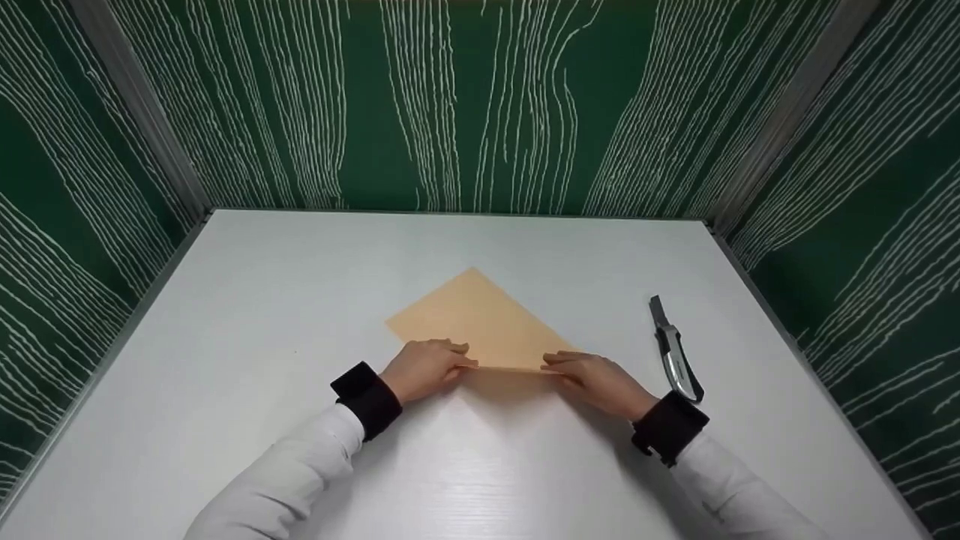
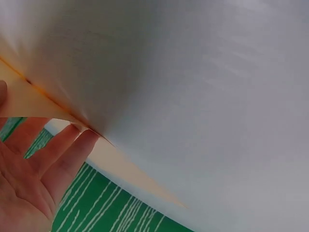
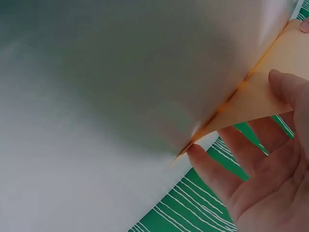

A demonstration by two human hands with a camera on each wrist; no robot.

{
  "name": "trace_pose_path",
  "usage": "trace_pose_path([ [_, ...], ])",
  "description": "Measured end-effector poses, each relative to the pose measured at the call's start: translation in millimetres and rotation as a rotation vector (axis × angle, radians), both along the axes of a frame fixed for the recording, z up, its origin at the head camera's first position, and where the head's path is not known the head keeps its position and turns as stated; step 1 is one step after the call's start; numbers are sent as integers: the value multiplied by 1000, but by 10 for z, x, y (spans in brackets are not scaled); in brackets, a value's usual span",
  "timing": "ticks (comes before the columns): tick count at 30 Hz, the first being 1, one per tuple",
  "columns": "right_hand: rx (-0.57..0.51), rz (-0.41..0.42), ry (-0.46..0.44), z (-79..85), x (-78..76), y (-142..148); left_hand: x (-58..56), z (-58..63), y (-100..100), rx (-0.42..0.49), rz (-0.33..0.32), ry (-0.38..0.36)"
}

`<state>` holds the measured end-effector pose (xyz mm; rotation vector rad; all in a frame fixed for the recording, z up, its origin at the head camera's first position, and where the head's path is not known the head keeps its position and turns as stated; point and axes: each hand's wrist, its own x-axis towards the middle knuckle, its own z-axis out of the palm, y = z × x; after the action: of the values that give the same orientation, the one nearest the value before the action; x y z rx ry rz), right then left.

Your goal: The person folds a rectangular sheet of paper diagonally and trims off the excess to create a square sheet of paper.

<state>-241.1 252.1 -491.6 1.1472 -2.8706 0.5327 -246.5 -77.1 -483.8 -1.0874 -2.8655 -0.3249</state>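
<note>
A pale orange sheet of paper (image 1: 480, 315) lies on the white table with one corner pointing away from me. Its near edge forms a straight line between both hands and is folded. My left hand (image 1: 429, 367) holds the left end of this edge, fingers on top and the thumb (image 2: 3, 92) against the near flap (image 2: 29, 99). At the right end, my right hand (image 1: 600, 381) pinches the paper the same way, its thumb (image 3: 282, 82) on the flap (image 3: 251, 106) and fingers spread behind it. Part of the paper's left and right sides is hidden under the hands.
A utility knife (image 1: 675, 349) with a grey and black handle lies to the right, just beyond my right wrist. The white table (image 1: 225, 322) is bordered by green walls (image 1: 495, 112) with white wavy lines and grey corner posts.
</note>
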Motion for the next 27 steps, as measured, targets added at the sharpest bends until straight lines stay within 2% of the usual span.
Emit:
trace_pose_path([
  [6, -72, -98, -33, 15, -47, -9, -47, 19, -29, 118, 12, -30],
  [12, -145, -173, -159, 59, -126, -34, -104, 55, -26, 223, 140, -157],
  [19, -240, -230, -230, 76, -246, -32, -167, 73, -32, 328, 258, -266],
  [23, -294, -279, -298, 65, -301, -33, -196, 77, -33, 398, 297, -322],
  [27, -320, -313, -356, 54, -344, -29, -231, 71, -43, 431, 305, -356],
])
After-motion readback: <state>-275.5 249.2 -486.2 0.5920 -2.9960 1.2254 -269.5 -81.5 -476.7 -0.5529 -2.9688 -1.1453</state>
